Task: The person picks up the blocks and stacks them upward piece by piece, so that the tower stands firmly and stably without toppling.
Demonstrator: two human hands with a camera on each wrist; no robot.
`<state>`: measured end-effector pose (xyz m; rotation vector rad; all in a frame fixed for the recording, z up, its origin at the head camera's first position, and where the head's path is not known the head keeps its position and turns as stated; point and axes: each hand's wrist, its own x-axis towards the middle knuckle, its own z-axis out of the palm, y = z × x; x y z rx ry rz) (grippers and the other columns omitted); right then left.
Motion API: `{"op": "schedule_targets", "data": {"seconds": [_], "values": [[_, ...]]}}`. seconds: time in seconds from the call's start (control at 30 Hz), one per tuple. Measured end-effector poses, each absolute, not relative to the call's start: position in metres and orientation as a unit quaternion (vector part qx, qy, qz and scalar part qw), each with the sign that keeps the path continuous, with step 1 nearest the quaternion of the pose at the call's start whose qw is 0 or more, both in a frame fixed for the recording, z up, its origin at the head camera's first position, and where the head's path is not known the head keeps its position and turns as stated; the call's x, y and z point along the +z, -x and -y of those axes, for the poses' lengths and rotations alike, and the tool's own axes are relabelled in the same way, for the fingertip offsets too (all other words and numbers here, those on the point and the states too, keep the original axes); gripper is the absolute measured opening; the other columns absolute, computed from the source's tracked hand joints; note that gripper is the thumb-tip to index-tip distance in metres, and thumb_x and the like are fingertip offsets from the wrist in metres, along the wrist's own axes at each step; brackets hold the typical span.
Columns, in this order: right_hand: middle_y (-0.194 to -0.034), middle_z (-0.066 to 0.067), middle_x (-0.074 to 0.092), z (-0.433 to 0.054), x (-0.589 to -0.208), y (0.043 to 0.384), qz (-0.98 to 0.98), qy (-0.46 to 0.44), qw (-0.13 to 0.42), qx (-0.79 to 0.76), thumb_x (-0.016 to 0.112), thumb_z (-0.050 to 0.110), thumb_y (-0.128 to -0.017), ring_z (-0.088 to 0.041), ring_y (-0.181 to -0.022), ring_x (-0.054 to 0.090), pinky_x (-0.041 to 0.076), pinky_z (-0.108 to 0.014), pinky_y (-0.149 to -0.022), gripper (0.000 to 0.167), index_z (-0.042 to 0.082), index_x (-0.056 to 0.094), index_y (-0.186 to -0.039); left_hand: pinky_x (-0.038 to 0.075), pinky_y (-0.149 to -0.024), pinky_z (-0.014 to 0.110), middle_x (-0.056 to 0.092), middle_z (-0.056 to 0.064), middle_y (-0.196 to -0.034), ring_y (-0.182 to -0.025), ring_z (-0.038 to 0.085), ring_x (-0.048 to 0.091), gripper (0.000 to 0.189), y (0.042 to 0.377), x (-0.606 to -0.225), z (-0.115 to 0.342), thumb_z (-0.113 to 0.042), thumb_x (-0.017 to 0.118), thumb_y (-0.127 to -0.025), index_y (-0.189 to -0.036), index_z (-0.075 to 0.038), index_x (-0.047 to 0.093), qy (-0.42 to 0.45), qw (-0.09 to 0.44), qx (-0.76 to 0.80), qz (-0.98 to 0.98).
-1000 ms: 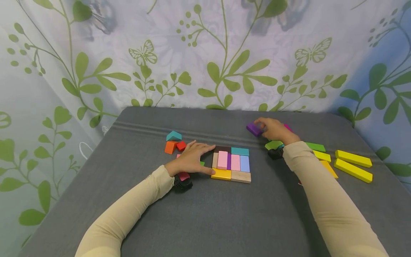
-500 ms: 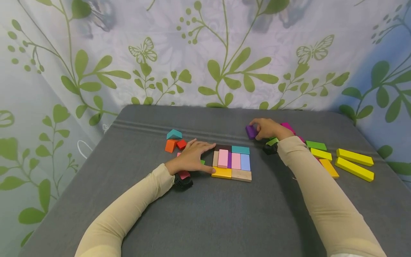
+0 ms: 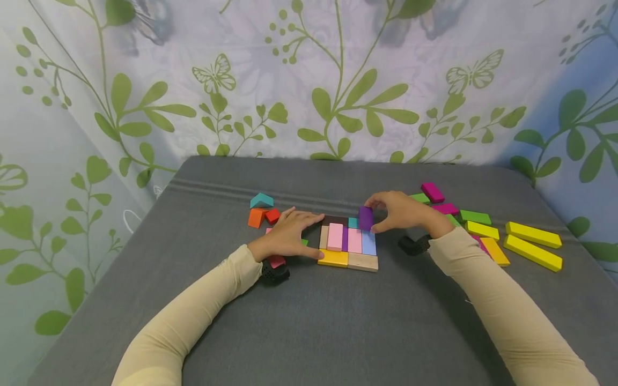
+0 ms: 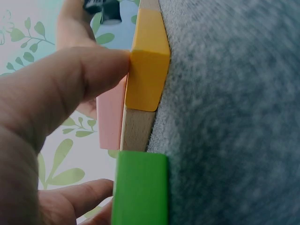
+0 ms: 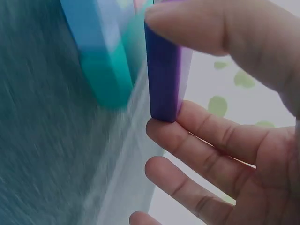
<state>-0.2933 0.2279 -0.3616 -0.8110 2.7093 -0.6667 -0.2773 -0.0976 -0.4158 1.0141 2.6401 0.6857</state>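
Note:
A purple block (image 3: 366,219) is pinched between the thumb and fingers of my right hand (image 3: 401,210); it hangs over the right part of a flat block layer. In the right wrist view the purple block (image 5: 164,75) is held by its ends, apart from the teal block (image 5: 110,84). My left hand (image 3: 288,236) is spread at the layer's left side, its thumb touching the yellow-orange block (image 4: 149,61) and its fingertips by a dark brown block (image 3: 335,220). A pink block (image 3: 335,237) lies on top of the layer. Close under the left palm is a green block (image 4: 140,187).
Left of the layer lie a teal triangular block (image 3: 262,201), an orange block (image 3: 256,217) and a red block (image 3: 272,216). Several magenta, green and yellow blocks are scattered to the right, with a long yellow block (image 3: 533,253) among them. Everything rests on a grey cloth-covered table (image 3: 309,327).
My right hand has carried the purple block from the back right of the table toward me and left, over the layer. The left hand has stayed in place.

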Motion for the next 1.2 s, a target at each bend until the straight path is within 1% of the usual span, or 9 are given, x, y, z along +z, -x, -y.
{"op": "schedule_targets", "data": {"seconds": [0.2,0.4,0.63,0.77,0.87,0.97,1.07,1.17,1.2], "values": [[-0.123,-0.017,0.068,-0.218,-0.365,0.272,-0.925,0.3,0.109,-0.204,0.089,0.025,-0.086,-0.04,-0.118,0.059,0.05,-0.063,-0.104,0.057,-0.005,0.069,-0.131,0.001,-0.132,0.06,0.044,0.017,-0.168,-0.158,0.039,0.032,0.1,0.278,-0.415,0.098,-0.05,0.085,-0.089,-0.168,-0.008,0.04,-0.343,0.114,0.237,-0.902],[-0.121,-0.014,0.064,-0.218,-0.369,0.26,-0.926,0.302,0.107,-0.199,0.093,0.032,-0.084,-0.036,-0.116,0.057,0.051,-0.061,-0.102,0.062,-0.003,0.069,-0.13,0.001,-0.132,0.06,0.044,0.016,-0.169,-0.158,0.039,0.032,0.1,0.279,-0.412,0.097,-0.05,0.085,-0.089,-0.168,-0.008,0.039,-0.343,0.115,0.236,-0.902],[-0.12,-0.012,0.064,-0.219,-0.369,0.254,-0.926,0.303,0.102,-0.201,0.094,0.037,-0.083,-0.035,-0.115,0.056,0.051,-0.06,-0.099,0.066,-0.001,0.068,-0.131,0.001,-0.132,0.06,0.044,0.017,-0.168,-0.158,0.039,0.033,0.1,0.28,-0.409,0.097,-0.05,0.084,-0.089,-0.168,-0.008,0.039,-0.346,0.111,0.237,-0.901],[-0.121,-0.012,0.064,-0.223,-0.369,0.253,-0.925,0.302,0.097,-0.209,0.094,0.04,-0.084,-0.034,-0.115,0.058,0.052,-0.06,-0.099,0.072,-0.002,0.066,-0.134,0.002,-0.132,0.061,0.045,0.017,-0.168,-0.157,0.04,0.033,0.1,0.281,-0.409,0.097,-0.05,0.084,-0.089,-0.168,-0.007,0.04,-0.348,0.108,0.238,-0.9],[-0.125,-0.014,0.065,-0.233,-0.365,0.25,-0.923,0.298,0.089,-0.225,0.093,0.038,-0.086,-0.034,-0.117,0.061,0.054,-0.06,-0.101,0.073,-0.003,0.063,-0.138,0.002,-0.132,0.061,0.044,0.017,-0.168,-0.157,0.04,0.034,0.101,0.281,-0.409,0.098,-0.05,0.085,-0.089,-0.168,-0.007,0.04,-0.349,0.107,0.249,-0.897],[-0.131,-0.018,0.066,-0.252,-0.358,0.246,-0.923,0.292,0.073,-0.238,0.09,0.031,-0.091,-0.037,-0.117,0.063,0.055,-0.062,-0.1,0.064,-0.004,0.064,-0.138,0.001,-0.132,0.06,0.044,0.017,-0.168,-0.157,0.04,0.034,0.099,0.282,-0.409,0.099,-0.047,0.086,-0.089,-0.168,-0.007,0.04,-0.347,0.105,0.277,-0.89],[-0.131,-0.018,0.068,-0.277,-0.35,0.24,-0.926,0.283,0.042,-0.246,0.085,0.021,-0.096,-0.037,-0.112,0.066,0.057,-0.06,-0.095,0.048,-0.004,0.068,-0.134,0.002,-0.132,0.06,0.045,0.016,-0.167,-0.157,0.04,0.033,0.095,0.282,-0.408,0.1,-0.044,0.086,-0.089,-0.166,-0.006,0.043,-0.349,0.098,0.305,-0.881],[-0.125,-0.013,0.072,-0.308,-0.343,0.235,-0.935,0.258,0.006,-0.242,0.083,0.014,-0.097,-0.027,-0.104,0.067,0.058,-0.051,-0.09,0.037,0.0,0.072,-0.129,0.01,-0.13,0.064,0.049,0.016,-0.165,-0.155,0.042,0.036,0.089,0.28,-0.404,0.099,-0.042,0.085,-0.089,-0.162,-0.006,0.05,-0.355,0.084,0.321,-0.874],[-0.119,-0.012,0.074,-0.319,-0.341,0.233,-0.939,0.246,-0.004,-0.242,0.082,0.013,-0.097,-0.023,-0.101,0.067,0.059,-0.046,-0.089,0.034,0.001,0.073,-0.128,0.012,-0.129,0.066,0.05,0.016,-0.164,-0.154,0.042,0.037,0.087,0.28,-0.403,0.099,-0.042,0.085,-0.089,-0.16,-0.006,0.052,-0.356,0.08,0.324,-0.873]]}}
